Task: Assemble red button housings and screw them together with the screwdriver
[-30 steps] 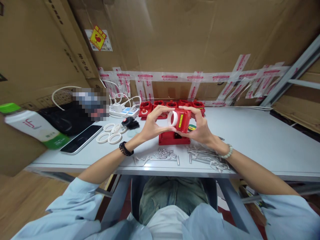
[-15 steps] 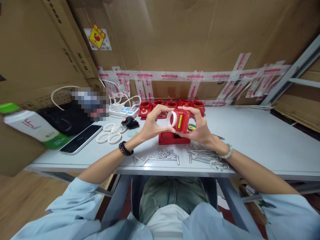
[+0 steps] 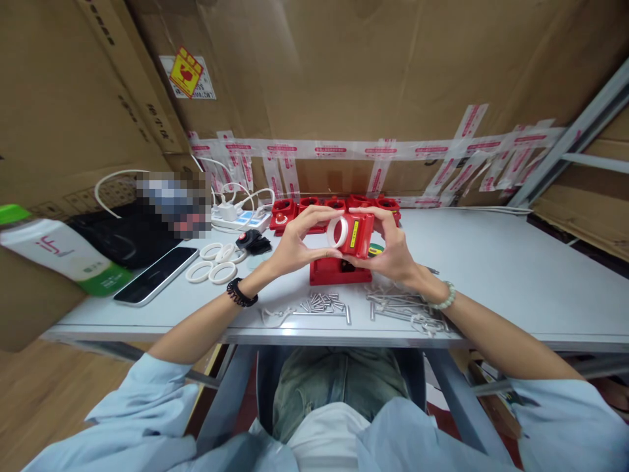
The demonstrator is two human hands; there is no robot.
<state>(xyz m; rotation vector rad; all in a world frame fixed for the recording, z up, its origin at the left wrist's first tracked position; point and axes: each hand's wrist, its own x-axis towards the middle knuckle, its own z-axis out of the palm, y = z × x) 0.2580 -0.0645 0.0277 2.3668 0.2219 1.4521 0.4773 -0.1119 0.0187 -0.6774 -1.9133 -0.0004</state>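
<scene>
- Your left hand (image 3: 293, 248) and right hand (image 3: 390, 252) both pinch the red housing (image 3: 358, 235), held up off the table (image 3: 491, 262) in the middle of your view.
- Its white ring (image 3: 338, 232) sits in the face turned toward your left hand. Thumb and forefinger close on that end from below and above, so your left hand is the nearer one to the ring.
- Your right fingers curl over the top, thumb beneath. The housing's long axis runs left to right between your hands.
- Directly below lies a red base (image 3: 339, 271), apart from the housing.
- Loose screws (image 3: 324, 303) lie just in front of the base, and spare white rings (image 3: 216, 261) lie well to the left, near a phone (image 3: 156, 275).
- A row of red housings (image 3: 334, 205) stands at the back; what is inside them cannot be told.
</scene>
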